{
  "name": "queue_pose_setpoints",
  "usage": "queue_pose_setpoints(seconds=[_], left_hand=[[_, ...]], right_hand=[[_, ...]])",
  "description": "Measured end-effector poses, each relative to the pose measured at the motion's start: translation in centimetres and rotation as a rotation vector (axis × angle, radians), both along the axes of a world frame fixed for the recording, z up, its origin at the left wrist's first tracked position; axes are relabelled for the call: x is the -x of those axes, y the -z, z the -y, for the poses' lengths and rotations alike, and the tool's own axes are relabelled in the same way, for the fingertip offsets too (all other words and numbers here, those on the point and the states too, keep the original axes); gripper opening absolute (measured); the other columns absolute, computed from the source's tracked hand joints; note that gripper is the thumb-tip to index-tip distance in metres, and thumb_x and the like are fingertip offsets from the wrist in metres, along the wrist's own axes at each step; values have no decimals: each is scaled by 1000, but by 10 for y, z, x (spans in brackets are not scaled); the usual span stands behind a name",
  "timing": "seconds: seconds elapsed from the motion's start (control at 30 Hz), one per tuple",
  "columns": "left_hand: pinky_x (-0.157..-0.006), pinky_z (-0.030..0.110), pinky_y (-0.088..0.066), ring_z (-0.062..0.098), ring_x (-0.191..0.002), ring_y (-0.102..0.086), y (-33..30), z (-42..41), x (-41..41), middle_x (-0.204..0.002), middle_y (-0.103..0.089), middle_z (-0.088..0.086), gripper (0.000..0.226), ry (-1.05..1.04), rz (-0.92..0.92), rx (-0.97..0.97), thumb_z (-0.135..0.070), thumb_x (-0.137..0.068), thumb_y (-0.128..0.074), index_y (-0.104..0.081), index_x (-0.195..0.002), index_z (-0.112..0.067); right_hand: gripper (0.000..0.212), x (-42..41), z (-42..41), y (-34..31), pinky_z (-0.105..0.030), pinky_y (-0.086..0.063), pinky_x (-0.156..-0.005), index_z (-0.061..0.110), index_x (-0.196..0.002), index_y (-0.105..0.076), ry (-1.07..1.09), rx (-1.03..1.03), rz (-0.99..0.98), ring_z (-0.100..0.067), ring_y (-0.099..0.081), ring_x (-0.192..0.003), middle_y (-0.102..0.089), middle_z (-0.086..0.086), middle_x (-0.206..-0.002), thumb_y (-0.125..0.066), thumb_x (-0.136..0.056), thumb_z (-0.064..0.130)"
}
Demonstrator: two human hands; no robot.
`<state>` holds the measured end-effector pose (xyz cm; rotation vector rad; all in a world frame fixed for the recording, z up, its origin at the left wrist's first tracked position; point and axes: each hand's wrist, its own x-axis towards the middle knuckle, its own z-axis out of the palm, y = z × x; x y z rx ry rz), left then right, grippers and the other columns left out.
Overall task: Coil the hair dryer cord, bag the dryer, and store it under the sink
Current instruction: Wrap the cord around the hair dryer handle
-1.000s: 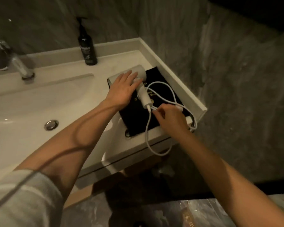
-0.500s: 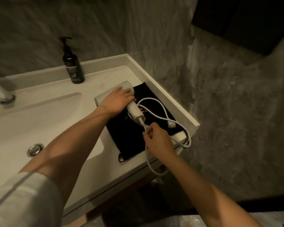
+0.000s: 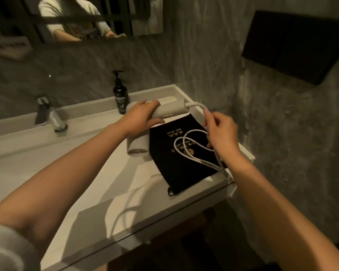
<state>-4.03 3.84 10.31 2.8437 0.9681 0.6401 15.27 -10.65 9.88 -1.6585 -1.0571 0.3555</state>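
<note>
A white hair dryer (image 3: 169, 110) is lifted above the sink counter (image 3: 98, 192), its handle pointing right and its barrel (image 3: 138, 147) pointing down toward me. My left hand (image 3: 143, 119) grips the dryer where handle meets barrel. The white cord (image 3: 186, 151) leaves the handle's end, passes through my right hand (image 3: 220, 133), and lies in loops on a flat black drawstring bag (image 3: 176, 153) with gold lettering. My right hand pinches the cord just past the handle. The bag rests on the counter's right end, below the dryer.
A black pump bottle (image 3: 120, 95) stands at the back of the counter. A chrome tap (image 3: 51, 116) is at the left over the basin. A grey stone wall (image 3: 282, 133) closes the right side. A mirror (image 3: 76, 18) hangs above.
My left hand has lifted the dryer off the bag and turned it, handle now pointing right. My right hand has slid up the cord and raised it. The camera has tilted upward.
</note>
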Motion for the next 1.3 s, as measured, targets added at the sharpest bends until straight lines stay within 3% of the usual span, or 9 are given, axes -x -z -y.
queue_pose_setpoints(seconds=[0.2,0.37,0.5,0.6,0.77,0.87,0.93,1.17,1.3], left_hand=[[-73,39,-49,23,-86,-59,-27,56,39,-97,-62,-1,42,-118,158,164,-54,-85,-59,-48,-114,-25],[-71,40,-50,21,-80,-61,-46,91,64,-91,-63,-2,41,-244,294,197,-56,-87,-54,-48,-110,-23],[-64,18,-52,10,-72,-62,-69,110,83,-87,-63,1,38,-322,642,341,-38,-92,-56,-50,-112,-7],[-74,40,-54,23,-86,-62,-82,118,99,-101,-62,9,44,-388,703,310,-45,-90,-56,-47,-114,-10],[-66,27,-42,16,-86,-57,-108,125,136,-105,-59,8,43,-523,880,351,-47,-91,-54,-51,-112,-11],[-80,32,-44,20,-97,-56,-118,132,157,-115,-57,10,43,-537,869,456,-39,-93,-53,-44,-124,-11],[-87,36,-44,24,-104,-55,-123,140,169,-119,-54,9,44,-536,835,499,-31,-94,-55,-38,-130,-13],[-91,45,-50,21,-107,-55,-127,159,190,-122,-57,5,52,-589,442,109,-32,-88,-63,-43,-133,-17],[-90,46,-50,22,-110,-57,-126,164,190,-126,-57,3,52,-625,188,-64,-33,-87,-63,-42,-133,-22]], right_hand=[[54,22,4,-42,-23,-40,-39,0,-67,-61,-88,-93,-140,-12,-44,-38,-49,-7,-50,-52,-90,48],[28,45,8,-56,-21,-32,-39,8,-86,-54,-265,-174,-214,-11,-40,-43,-46,-3,-54,-50,-95,34],[22,60,13,-44,-23,-34,-45,8,-85,-56,-392,-163,-32,-9,-42,-46,-50,1,-56,-47,-97,24],[29,65,10,-36,-31,-36,-53,14,-82,-63,-448,-159,101,-13,-44,-51,-49,0,-57,-44,-98,29],[19,77,5,-38,-40,-44,-60,22,-95,-66,-460,-146,219,-20,-53,-64,-60,-6,-74,-49,-96,29],[21,97,5,-56,-36,-51,-71,24,-106,-69,-464,-249,380,-13,-60,-80,-65,3,-87,-53,-94,29],[22,115,7,-74,-28,-47,-64,29,-108,-70,-489,-326,512,-9,-57,-73,-58,9,-80,-54,-93,31],[18,159,20,-137,-32,-50,-62,26,-101,-70,-629,-492,768,-9,-56,-71,-60,7,-84,-57,-91,33],[31,170,24,-167,-16,-47,-65,25,-117,-59,-653,-582,821,-2,-58,-79,-65,8,-101,-62,-87,34]])
